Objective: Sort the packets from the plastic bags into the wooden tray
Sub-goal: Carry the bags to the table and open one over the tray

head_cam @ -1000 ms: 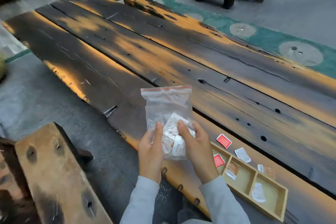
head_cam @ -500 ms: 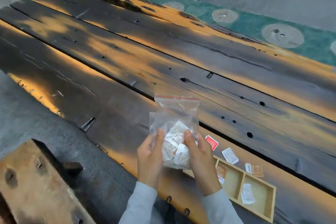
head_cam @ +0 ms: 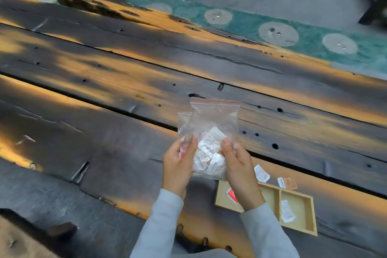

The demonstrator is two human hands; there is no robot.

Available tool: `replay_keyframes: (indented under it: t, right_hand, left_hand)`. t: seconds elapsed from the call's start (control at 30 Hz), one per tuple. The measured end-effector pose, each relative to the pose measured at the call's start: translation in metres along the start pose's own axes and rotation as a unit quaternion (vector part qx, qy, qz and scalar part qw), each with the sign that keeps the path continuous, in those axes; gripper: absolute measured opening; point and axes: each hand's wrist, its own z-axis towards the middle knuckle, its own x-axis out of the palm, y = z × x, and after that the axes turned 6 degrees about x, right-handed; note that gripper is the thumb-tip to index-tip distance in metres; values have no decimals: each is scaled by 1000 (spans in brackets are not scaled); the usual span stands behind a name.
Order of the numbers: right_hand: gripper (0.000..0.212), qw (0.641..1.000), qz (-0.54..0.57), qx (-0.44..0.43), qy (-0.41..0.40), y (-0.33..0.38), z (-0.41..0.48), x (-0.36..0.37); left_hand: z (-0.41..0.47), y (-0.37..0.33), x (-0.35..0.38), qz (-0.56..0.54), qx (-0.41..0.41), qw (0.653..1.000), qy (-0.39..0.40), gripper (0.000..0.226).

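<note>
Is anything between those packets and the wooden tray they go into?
Yes: the clear bag itself. The packets are inside it, its top looks closed, and the left hand and right hand grip it. The wooden tray lies nearby, partly hidden by the right hand.

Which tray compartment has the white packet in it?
The right-end compartment; the white packet lies there, while the left-end compartment holds a red packet.

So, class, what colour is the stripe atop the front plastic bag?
Red; the stripe shows best in head view.
</note>
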Motion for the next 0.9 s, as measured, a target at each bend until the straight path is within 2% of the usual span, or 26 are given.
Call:
replay_keyframes:
  t: [0.13,0.33,0.5,0.73,0.9]
  right_hand:
    - [33,999,-11,-2,-33,2,5,14]
    - [60,996,4,-18,-88,-4,22,17]
    - [39,991,24,0,-129,1,29,28]
    - [33,988,43,19,-146,10,42,36]
    - [30,989,37,17,-141,13,47,33]
  left_hand:
    - [23,1,-18,-6,-17,1000,5,24]
    - [61,8,-49,9,-28,999,-16,31]
    - [85,12,-58,7,-43,999,-10,31]
    - [111,13,-56,-4,-47,999,7,30]
    - [136,33,-68,0,-75,997,-10,30]
